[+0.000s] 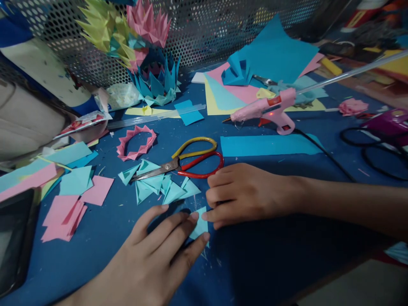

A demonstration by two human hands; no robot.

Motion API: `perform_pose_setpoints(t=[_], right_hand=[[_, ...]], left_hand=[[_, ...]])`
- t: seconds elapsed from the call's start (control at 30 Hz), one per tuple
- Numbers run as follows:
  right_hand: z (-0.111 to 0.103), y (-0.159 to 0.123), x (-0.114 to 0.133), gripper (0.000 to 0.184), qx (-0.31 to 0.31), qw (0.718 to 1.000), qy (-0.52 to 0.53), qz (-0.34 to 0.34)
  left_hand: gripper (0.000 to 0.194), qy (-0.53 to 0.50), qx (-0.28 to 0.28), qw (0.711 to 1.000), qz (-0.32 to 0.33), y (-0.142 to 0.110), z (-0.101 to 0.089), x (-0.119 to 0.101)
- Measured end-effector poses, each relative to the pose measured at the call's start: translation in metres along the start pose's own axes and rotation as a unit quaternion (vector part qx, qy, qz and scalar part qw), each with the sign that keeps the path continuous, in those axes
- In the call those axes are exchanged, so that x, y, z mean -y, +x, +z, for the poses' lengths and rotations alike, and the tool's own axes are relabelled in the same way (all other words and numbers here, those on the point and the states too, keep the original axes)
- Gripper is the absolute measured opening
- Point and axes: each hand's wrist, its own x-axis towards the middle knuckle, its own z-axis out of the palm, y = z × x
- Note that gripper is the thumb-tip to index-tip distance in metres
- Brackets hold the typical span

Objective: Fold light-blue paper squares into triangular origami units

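Observation:
A small light blue paper piece, partly covered by fingers, lies on the blue table between my hands. My left hand is open, its fingers stretched out and fingertips pressing on the paper. My right hand is closed, with the index fingertip at the paper's right edge; its thumb is mostly hidden. Just beyond, several folded light blue triangles lie in a loose pile. Scissors with one yellow and one red handle rest across them, blades pointing left. A pink folded-paper ring sits behind the triangles.
A pink glue gun with a lit red light stands behind a blue paper strip, its cord running right. Pink paper squares and a dark-screened device are at left. Folded-paper flowers stand before a perforated metal panel.

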Motion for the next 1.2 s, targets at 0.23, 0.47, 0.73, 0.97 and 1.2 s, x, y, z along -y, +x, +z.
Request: perform_pose_setpoints(t=[0.23,0.47,0.73,0.97,1.2], right_hand=[[-0.004,0.000,-0.005,0.019,0.004,0.999,-0.038,-0.001],[-0.006,0.002,-0.004,0.022,0.023,0.998,-0.056,-0.023],[0.004,0.007,0.000,0.022,0.022,0.997,-0.073,0.020],[0.004,0.007,0.006,0.012,-0.043,0.988,0.078,0.126],[-0.002,0.012,0.020,0.015,-0.039,0.968,0.203,0.144]], left_hand=[[0.040,0.025,0.012,0.999,0.021,0.005,-0.009,-0.002],[0.036,0.028,0.024,0.998,0.044,0.007,-0.014,0.000],[0.036,0.032,0.006,0.998,0.062,0.003,-0.004,0.001],[0.026,-0.018,-0.071,0.997,0.015,0.016,-0.005,0.004],[0.031,-0.216,-0.020,0.970,-0.113,0.022,-0.014,0.012]])
